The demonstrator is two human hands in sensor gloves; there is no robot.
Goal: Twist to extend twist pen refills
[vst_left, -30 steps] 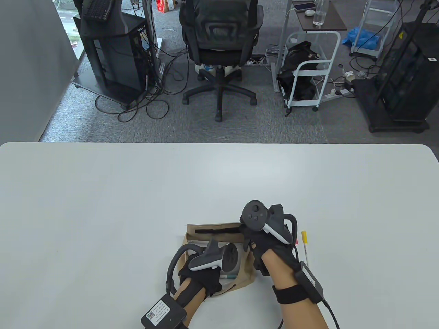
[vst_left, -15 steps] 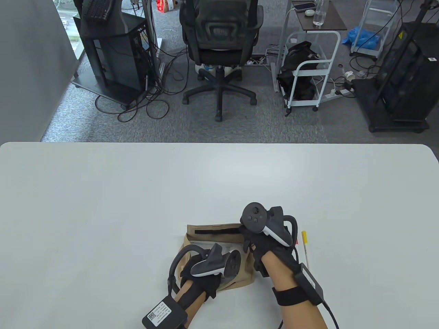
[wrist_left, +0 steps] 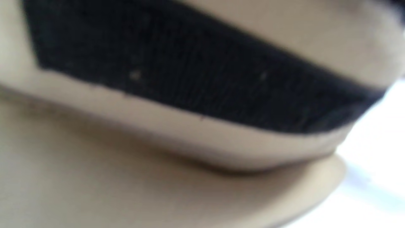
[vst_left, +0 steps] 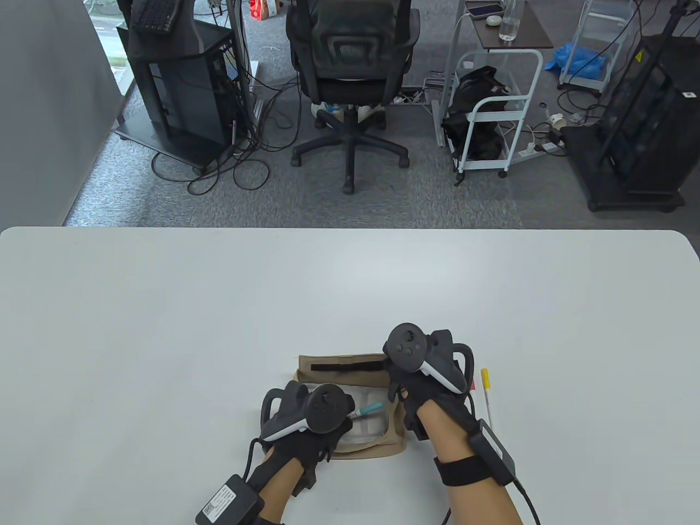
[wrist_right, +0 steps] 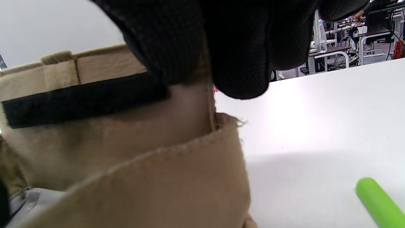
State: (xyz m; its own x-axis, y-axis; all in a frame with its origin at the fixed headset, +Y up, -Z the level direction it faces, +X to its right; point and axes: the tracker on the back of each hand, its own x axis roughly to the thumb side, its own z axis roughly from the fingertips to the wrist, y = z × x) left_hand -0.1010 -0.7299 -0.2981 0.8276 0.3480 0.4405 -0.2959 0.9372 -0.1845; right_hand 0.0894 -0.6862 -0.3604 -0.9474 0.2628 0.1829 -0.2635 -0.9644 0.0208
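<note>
Left hand (vst_left: 306, 424) down in the open tan pouch (vst_left: 396, 440), gripping a teal-tipped pen (vst_left: 365, 410) that pokes out toward the right hand (vst_left: 418, 377). Right hand's fingers (wrist_right: 240, 63) pinching the pouch's far flap by its black strip (wrist_right: 79, 101). Yellow-capped pen (vst_left: 485, 395) just right of the right wrist, on the table (vst_left: 164, 328).
</note>
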